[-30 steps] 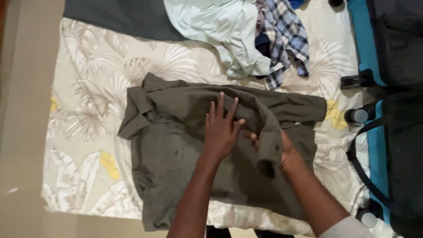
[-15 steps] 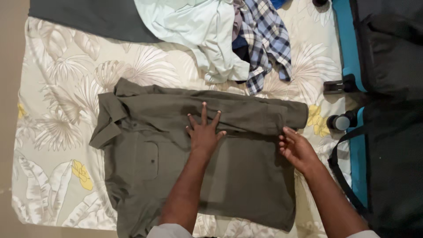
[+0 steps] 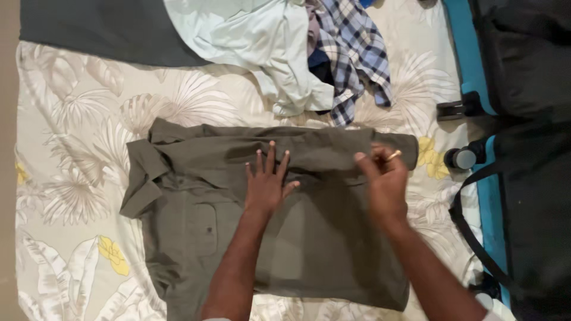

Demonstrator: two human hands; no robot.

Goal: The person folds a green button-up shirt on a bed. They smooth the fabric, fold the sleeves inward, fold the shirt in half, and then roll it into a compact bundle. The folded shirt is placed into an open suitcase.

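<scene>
An olive-green collared shirt (image 3: 196, 184) lies flat on a leaf-patterned bed sheet (image 3: 77, 119), collar to the left. One long sleeve (image 3: 333, 145) is folded straight across its upper edge toward the right. My left hand (image 3: 267, 181) presses flat on the shirt's middle just below that sleeve, fingers spread. My right hand (image 3: 383, 178) hovers at the sleeve's cuff end with a ring on one finger. Its fingers are bent and blurred, so a grip on the cloth cannot be made out.
A pale blue garment (image 3: 256, 41) and a blue plaid shirt (image 3: 351, 47) lie heaped above the olive shirt. A dark grey cloth (image 3: 101, 32) covers the upper left. A black and teal wheeled suitcase (image 3: 523, 71) stands along the right edge, with a wheel (image 3: 461, 159) near the cuff.
The sleeve has been let go and laid straight across the shirt. My left hand slid left and flattened on it. My right hand moved up from below the cuff to the cuff end.
</scene>
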